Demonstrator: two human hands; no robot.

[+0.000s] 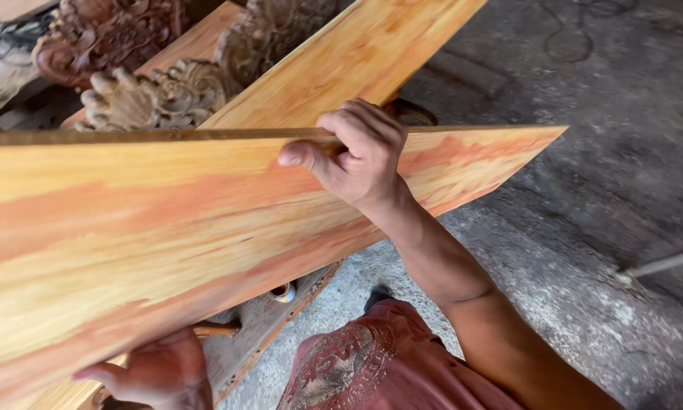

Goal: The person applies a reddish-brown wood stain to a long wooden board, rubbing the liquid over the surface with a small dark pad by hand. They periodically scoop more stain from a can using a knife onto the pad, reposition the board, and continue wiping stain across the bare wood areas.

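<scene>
Right hand gripping plank top edge, left hand holding its underside

Workshop floor and surroundings, seen from above.

Floor: bare grey concrete, rough and dusty, with paler scuffed patches toward the lower middle. A thin loop of cable lies on it at the upper right, and a slim pale metal rod rests at the right edge. At the upper left stand carved wooden pieces with scrolled, leaf-like relief, some dark brown, one pale and unfinished. Lighting is even daylight; no walls or windows are in view.
</scene>
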